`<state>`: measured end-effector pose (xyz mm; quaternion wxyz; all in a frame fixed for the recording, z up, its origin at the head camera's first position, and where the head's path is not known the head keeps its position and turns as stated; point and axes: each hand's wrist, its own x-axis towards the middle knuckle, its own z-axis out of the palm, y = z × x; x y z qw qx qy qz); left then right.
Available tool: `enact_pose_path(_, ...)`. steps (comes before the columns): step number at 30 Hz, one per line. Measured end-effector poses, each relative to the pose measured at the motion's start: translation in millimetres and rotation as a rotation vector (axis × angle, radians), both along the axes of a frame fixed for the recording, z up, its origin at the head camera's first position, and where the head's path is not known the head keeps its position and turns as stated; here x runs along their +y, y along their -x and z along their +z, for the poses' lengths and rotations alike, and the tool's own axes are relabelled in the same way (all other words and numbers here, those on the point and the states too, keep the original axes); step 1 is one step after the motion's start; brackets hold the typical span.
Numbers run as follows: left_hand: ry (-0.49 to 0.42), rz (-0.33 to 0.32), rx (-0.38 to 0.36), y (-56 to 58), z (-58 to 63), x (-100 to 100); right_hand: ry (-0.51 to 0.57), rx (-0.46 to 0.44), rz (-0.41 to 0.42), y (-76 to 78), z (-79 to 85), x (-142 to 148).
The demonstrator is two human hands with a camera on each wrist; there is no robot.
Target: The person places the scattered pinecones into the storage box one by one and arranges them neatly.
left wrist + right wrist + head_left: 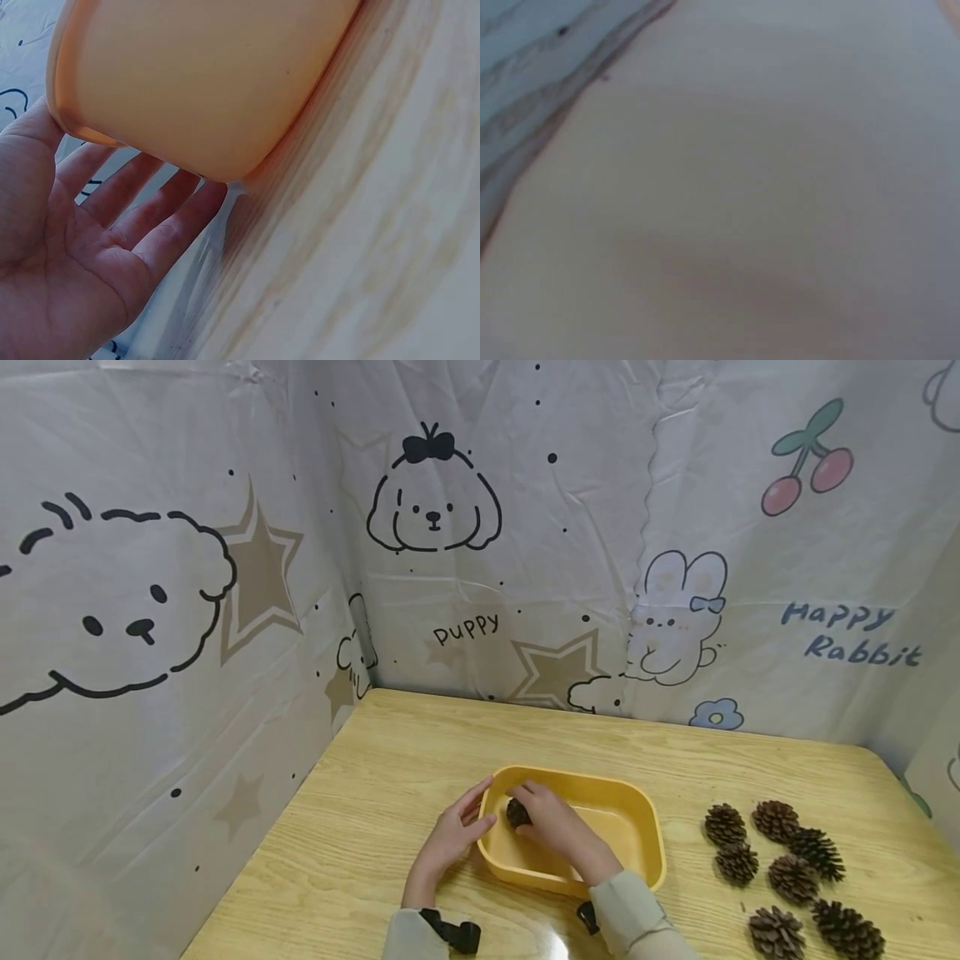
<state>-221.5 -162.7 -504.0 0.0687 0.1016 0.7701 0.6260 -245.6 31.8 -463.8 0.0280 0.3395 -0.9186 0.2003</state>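
A yellow rectangular plastic basin (pixel 645 827) with rounded corners stands on the wooden table. At its left end my left hand (pixel 450 837) holds the wall, thumb over the rim and fingers spread along the outside. The left wrist view shows those fingers (pixel 169 225) fairly straight, their tips against the basin's outer wall (pixel 202 82). Inside the basin, near its left end, my right hand (pixel 551 820) grips a dark brown pine cone (pixel 517 813), partly hidden by the fingers. The right wrist view is blurred and mostly filled by a pale surface; neither hand nor cone shows there.
Several brown pine cones (pixel 793 878) lie loosely grouped on the table right of the basin. A printed cloth (pixel 480 585) hangs along the table's back and left sides. Black straps (pixel 457 935) are on both wrists. Bare wood (pixel 397 760) shows left of the basin.
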Motion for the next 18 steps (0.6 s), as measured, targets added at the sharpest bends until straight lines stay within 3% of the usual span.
enact_pose_path(10, -0.02, -0.013, -0.005, -1.0, -2.9, 1.8, 0.083, -0.057, -0.015, -3.0, 0.3, 6.7)
enact_pose_path(18, -0.005, 0.003, 0.003, 1.0, -2.8, 0.4, 0.191, -0.079, -0.083, -7.0, 1.5, 19.1)
